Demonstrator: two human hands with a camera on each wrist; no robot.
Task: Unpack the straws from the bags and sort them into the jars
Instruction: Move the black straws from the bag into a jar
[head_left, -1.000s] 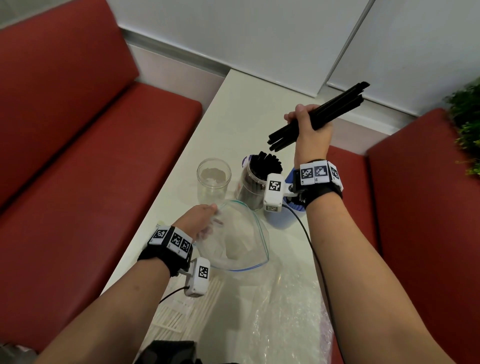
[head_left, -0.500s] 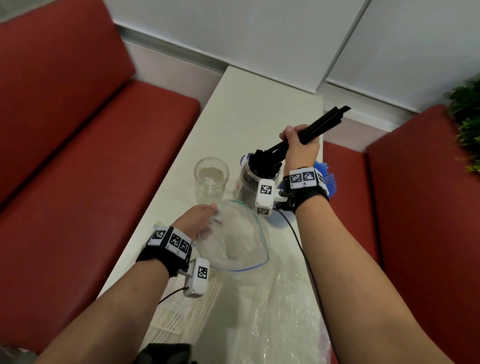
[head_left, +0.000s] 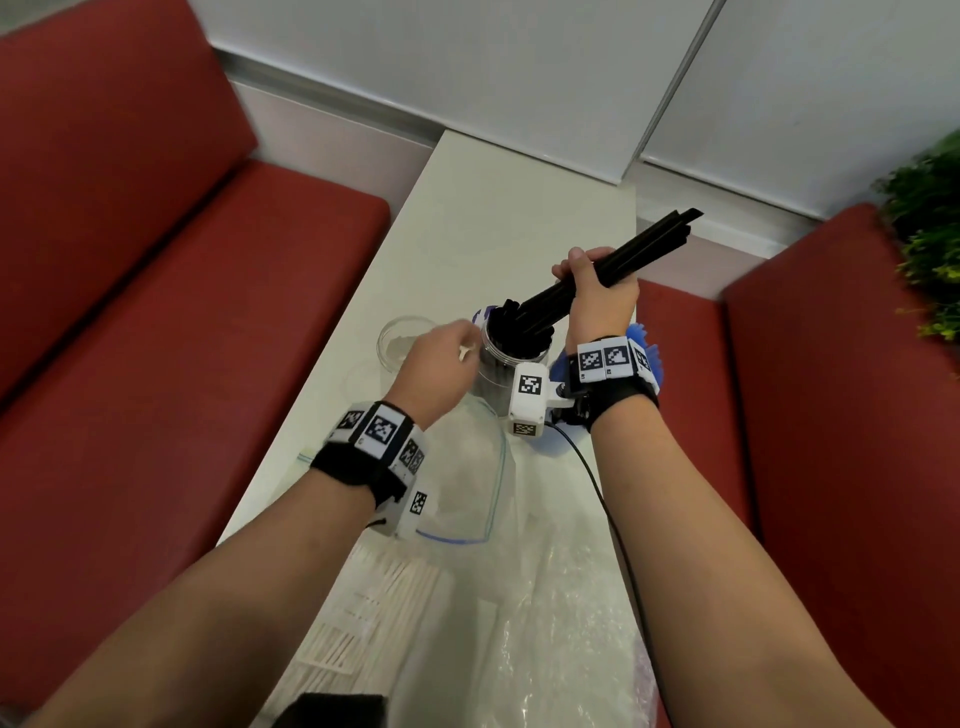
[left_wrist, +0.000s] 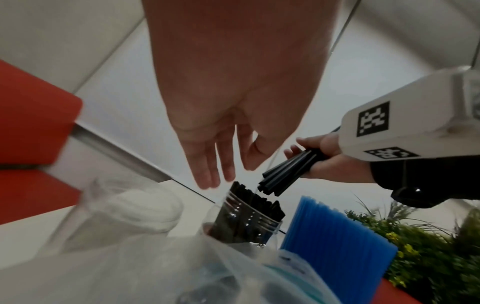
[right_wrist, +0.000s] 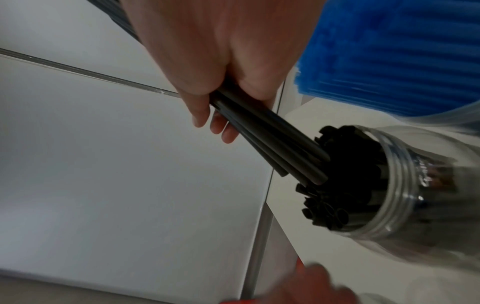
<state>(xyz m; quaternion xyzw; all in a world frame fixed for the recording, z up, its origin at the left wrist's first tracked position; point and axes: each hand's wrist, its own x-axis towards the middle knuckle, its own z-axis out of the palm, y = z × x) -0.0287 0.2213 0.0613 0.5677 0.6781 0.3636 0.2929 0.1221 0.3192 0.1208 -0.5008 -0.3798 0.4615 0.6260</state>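
Straws in flat white paper wrappers (head_left: 363, 618) lie nearest on the pale bench (head_left: 467, 218). Beyond, the left hand (head_left: 434, 364), fingers loosely straight, reaches the clear plastic jar (head_left: 498, 364); the right hand (head_left: 597, 301) clamps black plastic straws (head_left: 623, 254) at its mouth.

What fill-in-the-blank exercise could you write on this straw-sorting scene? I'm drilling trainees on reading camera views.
1. The right hand grips a bundle of ____ straws.
2. The jar under that bundle already holds ____ straws.
3. The straws in the container beside that jar are ____.
4. The left hand, fingers straight, holds ____.

Missing words: black; black; blue; nothing
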